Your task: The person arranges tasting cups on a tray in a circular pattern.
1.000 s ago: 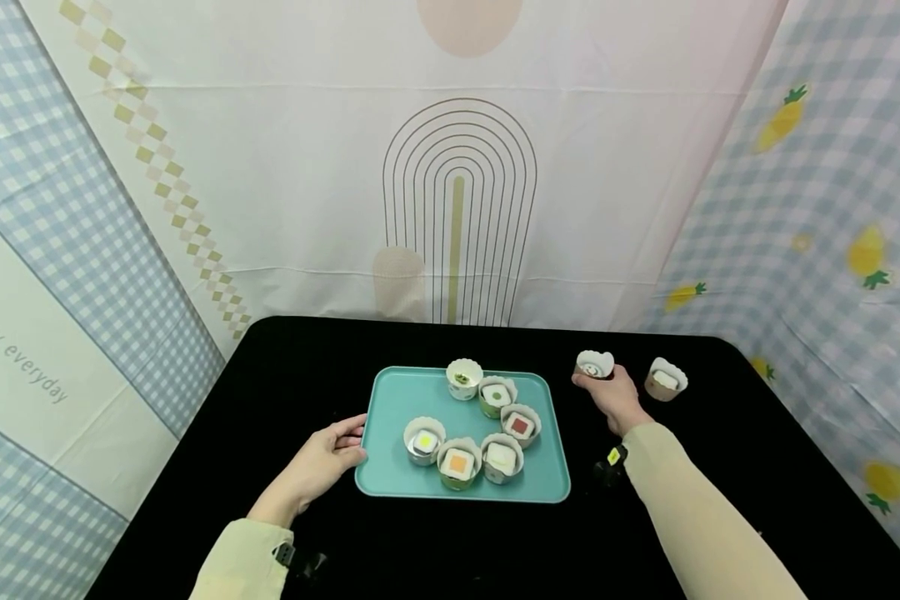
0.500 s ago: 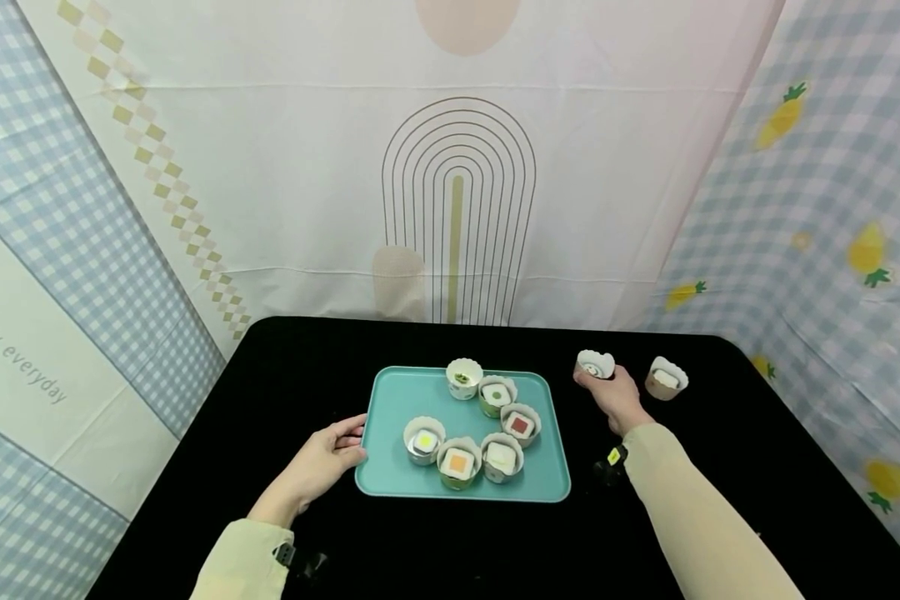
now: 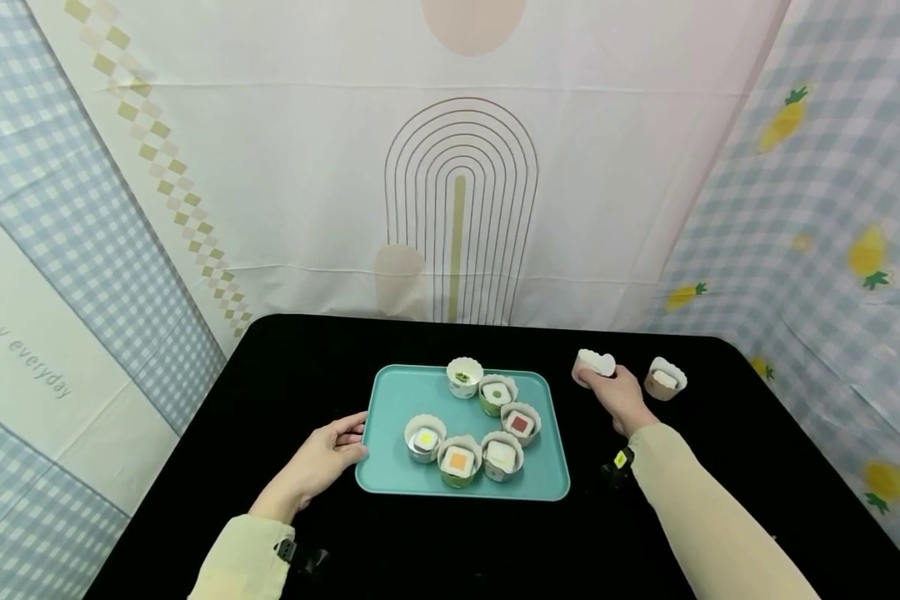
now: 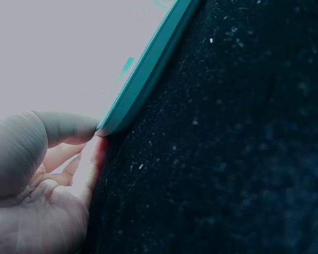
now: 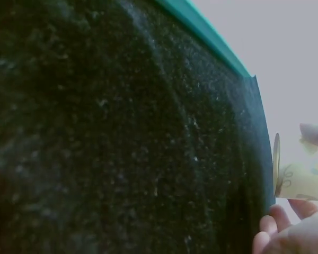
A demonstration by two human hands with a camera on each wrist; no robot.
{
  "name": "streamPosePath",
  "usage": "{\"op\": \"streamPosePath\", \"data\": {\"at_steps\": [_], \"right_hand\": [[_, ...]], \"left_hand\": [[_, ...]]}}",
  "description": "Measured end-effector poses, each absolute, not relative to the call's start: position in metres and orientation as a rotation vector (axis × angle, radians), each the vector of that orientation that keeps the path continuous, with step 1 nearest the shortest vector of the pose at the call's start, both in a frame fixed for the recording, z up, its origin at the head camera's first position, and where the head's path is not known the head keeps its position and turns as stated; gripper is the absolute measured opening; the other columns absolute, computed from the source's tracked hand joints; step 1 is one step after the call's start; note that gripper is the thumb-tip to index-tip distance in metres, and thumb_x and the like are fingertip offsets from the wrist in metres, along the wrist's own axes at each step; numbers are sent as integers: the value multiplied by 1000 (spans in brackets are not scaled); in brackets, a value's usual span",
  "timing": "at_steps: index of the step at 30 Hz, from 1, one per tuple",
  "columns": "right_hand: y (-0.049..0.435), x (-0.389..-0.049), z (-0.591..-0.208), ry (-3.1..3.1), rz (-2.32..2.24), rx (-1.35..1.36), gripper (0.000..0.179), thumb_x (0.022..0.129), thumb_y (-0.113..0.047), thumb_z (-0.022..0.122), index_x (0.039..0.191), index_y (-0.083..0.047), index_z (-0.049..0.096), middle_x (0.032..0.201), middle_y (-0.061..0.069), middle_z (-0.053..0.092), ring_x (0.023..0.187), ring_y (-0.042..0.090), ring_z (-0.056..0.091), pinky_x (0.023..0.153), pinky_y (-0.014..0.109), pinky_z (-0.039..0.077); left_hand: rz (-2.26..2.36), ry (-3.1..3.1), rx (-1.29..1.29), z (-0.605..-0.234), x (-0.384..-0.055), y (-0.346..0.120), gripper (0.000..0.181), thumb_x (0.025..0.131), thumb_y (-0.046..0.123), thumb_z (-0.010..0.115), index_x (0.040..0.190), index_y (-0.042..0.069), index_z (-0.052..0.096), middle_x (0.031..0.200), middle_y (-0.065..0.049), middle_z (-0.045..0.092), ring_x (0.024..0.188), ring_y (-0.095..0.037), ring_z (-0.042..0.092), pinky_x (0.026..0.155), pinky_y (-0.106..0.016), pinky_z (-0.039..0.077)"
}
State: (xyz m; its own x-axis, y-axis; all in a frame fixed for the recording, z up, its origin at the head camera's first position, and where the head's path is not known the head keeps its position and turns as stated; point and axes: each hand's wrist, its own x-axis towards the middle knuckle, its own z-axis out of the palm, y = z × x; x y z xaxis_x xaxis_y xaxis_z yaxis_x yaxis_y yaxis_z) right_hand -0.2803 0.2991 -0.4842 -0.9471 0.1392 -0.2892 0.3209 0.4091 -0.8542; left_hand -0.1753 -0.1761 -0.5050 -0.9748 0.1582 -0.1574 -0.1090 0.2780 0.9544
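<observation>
My left hand [image 3: 317,463] pinches the left edge of a teal tray [image 3: 396,396]; in the left wrist view its thumb and a finger meet at the tray's rim [image 4: 143,74]. Several paper baking cups stand on the tray, such as one with an orange-topped white square [image 3: 459,463] and one with a red-topped square [image 3: 519,426]. Right of the tray, my right hand [image 3: 621,400] grips a pale scalloped paper baking cup [image 3: 583,365], which is tilted. What is inside that cup is hidden. In the right wrist view, the cup's printed side [image 5: 299,182] shows between thumb and fingers.
Another paper baking cup [image 3: 665,380] with a white piece in it stands on the black table [image 3: 307,350], right of my right hand. A patterned white curtain [image 3: 307,208] hangs behind the table, with checked cloth [image 3: 832,292] at the right.
The cup in my right hand has tilted, and its white content with dark marks no longer shows. My left hand and the tray have stayed in place.
</observation>
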Motion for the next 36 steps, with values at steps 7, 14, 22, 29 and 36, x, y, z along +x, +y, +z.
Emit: {"op": "streamPosePath", "data": {"at_steps": [7,14,22,29,36], "right_hand": [[290,-273,-471,2572,-1549,375,87,87,-58,60,146,-2,28,144,21,34,128,38,38,100,56,38],[275,-265,-453,2593,-1608,300,84,88,-53,64,145,-3,29,140,20,38,124,37,42,99,53,40],[254,-259,-439,2621,-1626,199,81,87,-52,66,142,-3,33,134,18,42,118,33,47,96,48,43],[235,-252,-429,2603,-1656,118,77,85,-51,69,137,-4,37,131,16,45,117,31,48,95,46,45],[215,-244,-422,2582,-1662,47,73,86,-49,70,135,-6,39,129,15,46,116,30,49,96,46,45]], "left_hand": [[1739,2341,23,-503,-175,-177,56,92,5,63,145,12,45,121,-9,57,103,-19,59,86,-34,51],[1757,2339,14,-506,-176,-178,56,92,3,63,144,13,46,119,-7,58,102,-19,61,87,-35,51],[1751,2347,21,-507,-176,-178,56,92,4,63,145,12,46,119,-9,57,102,-19,61,87,-35,51],[1750,2349,19,-508,-177,-177,56,92,4,63,144,12,46,118,-9,58,102,-19,61,87,-35,51],[1740,2350,20,-507,-177,-176,56,92,4,63,144,13,46,118,-7,59,102,-18,61,87,-35,52]]}}
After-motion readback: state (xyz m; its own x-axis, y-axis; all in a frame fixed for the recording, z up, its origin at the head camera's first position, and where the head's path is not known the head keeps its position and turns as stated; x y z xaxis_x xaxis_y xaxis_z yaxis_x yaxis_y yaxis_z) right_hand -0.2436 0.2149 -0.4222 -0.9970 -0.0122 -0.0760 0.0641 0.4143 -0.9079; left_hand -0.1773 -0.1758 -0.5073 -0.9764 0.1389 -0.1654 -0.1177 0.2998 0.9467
